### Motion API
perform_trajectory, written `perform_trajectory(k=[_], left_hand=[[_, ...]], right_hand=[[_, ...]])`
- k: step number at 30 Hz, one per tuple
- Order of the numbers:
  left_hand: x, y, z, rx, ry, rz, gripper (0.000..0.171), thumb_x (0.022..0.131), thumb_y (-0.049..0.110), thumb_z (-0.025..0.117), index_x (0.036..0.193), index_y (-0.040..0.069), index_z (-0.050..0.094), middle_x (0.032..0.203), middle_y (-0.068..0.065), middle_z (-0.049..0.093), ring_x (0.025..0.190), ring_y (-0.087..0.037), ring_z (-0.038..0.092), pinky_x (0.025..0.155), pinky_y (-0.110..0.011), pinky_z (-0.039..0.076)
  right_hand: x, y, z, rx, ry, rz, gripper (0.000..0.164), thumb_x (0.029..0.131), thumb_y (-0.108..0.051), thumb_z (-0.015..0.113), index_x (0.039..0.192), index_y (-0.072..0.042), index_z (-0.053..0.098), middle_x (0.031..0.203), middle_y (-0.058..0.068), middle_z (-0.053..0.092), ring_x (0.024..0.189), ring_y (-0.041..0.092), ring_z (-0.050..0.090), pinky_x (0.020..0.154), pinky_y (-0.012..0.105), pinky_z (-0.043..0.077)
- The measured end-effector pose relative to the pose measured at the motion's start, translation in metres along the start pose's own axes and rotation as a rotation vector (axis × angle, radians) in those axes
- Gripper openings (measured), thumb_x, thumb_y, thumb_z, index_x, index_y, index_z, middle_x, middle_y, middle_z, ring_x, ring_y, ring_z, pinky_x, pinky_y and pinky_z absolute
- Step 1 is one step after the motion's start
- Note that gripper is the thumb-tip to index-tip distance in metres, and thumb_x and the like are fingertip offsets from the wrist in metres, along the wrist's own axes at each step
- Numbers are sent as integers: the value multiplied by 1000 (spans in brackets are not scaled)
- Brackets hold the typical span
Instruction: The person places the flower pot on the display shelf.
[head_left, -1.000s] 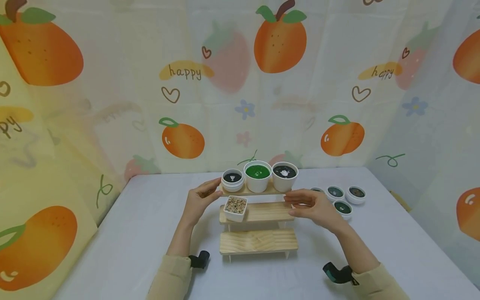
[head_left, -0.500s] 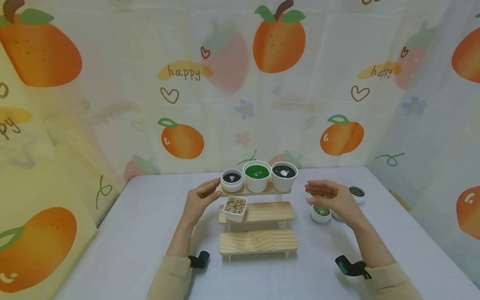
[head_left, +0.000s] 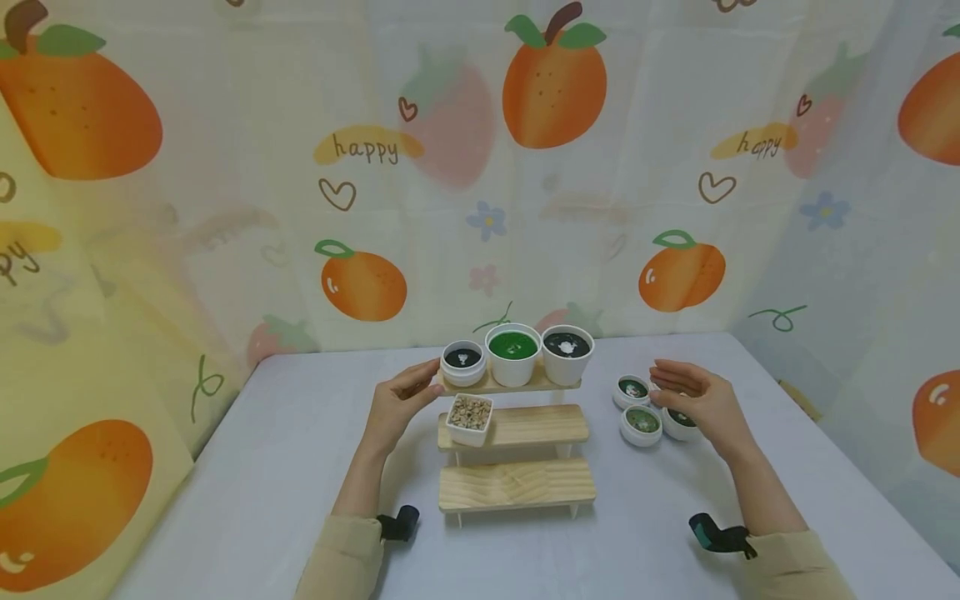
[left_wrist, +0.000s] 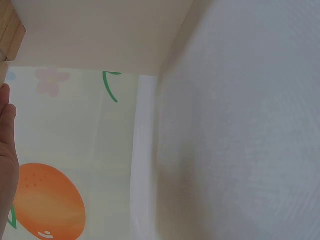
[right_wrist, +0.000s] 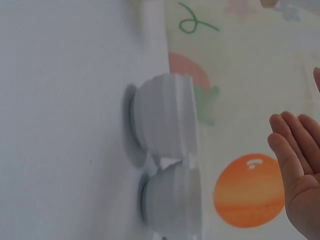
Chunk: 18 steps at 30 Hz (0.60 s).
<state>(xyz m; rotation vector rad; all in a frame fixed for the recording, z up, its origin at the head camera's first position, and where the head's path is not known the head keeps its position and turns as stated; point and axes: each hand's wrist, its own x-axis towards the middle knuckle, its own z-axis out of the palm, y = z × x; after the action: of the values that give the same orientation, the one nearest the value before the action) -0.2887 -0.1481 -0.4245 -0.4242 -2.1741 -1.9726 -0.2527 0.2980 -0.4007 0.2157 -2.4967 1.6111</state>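
A wooden three-step stand (head_left: 536,425) sits mid-table. On its top board are a small white cup (head_left: 463,367) with dark contents, a taller cup (head_left: 513,360) with green contents and another white cup (head_left: 567,360) with dark contents and a white mark. A square white bowl (head_left: 469,423) of beige flakes stands on the middle board. My left hand (head_left: 399,407) reaches the top board's left end, fingertips right beside the small cup. Over small round white pots (head_left: 641,427) at the right, my right hand (head_left: 705,410) hovers with extended fingers, partly hiding them.
The bottom board (head_left: 517,486) is nearest the front of the stand. White cloth covers the table (head_left: 300,450). A fruit-patterned curtain (head_left: 285,167) hangs behind it and along both sides.
My right hand has moved right, from the stand's right end to over the small pots. My left hand has stayed at the top board. The stand and its cups have not moved.
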Motion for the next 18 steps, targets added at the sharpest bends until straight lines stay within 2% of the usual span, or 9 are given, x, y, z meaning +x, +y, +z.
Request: perform_trajectory(k=[10,11,13,16,17,18], left_hand=[[-1,0,0,19,6,-10,44,86,13,76,128,5,65,125,8,68,117,7,59,104,-12,47],[-1,0,0,17,6,-11,44,86,13,76,129,4,65,125,8,68,117,7,59,104,-12,47],[-1,1,0,16,6,-11,44,86,13,76,129,4,65,127,5,68,117,7,59,105,-12,47],[-1,2,1,18,6,-12,44,87,13,76,129,5,65,130,0,67,117,7,59,105,-12,47],[-1,1,1,18,6,-12,44,87,13,76,129,5,65,129,0,67,117,7,60,105,-12,47],[-1,1,1,17,5,-11,44,87,13,76,128,5,66,129,2,67,117,7,60,105,-12,47]], right_hand=[[-5,17,-16,-130,71,94,66,90,-37,71,143,-4,49,129,-4,67,101,-23,53,84,-1,46],[-5,18,-17,-146,76,111,68,91,-40,70,144,-5,48,131,-2,66,101,-23,53,87,3,49],[-6,21,-19,-159,86,146,69,91,-42,69,145,-5,47,134,1,65,99,-24,51,99,18,53],[-7,25,-21,-164,92,185,72,90,-44,69,146,-6,45,141,9,60,97,-26,48,112,47,47],[-7,26,-22,-162,96,191,72,90,-44,70,146,-5,45,140,8,61,96,-26,48,112,46,47],[-7,28,-22,-152,99,194,72,90,-42,70,146,-4,45,138,4,62,96,-26,48,112,40,49]])
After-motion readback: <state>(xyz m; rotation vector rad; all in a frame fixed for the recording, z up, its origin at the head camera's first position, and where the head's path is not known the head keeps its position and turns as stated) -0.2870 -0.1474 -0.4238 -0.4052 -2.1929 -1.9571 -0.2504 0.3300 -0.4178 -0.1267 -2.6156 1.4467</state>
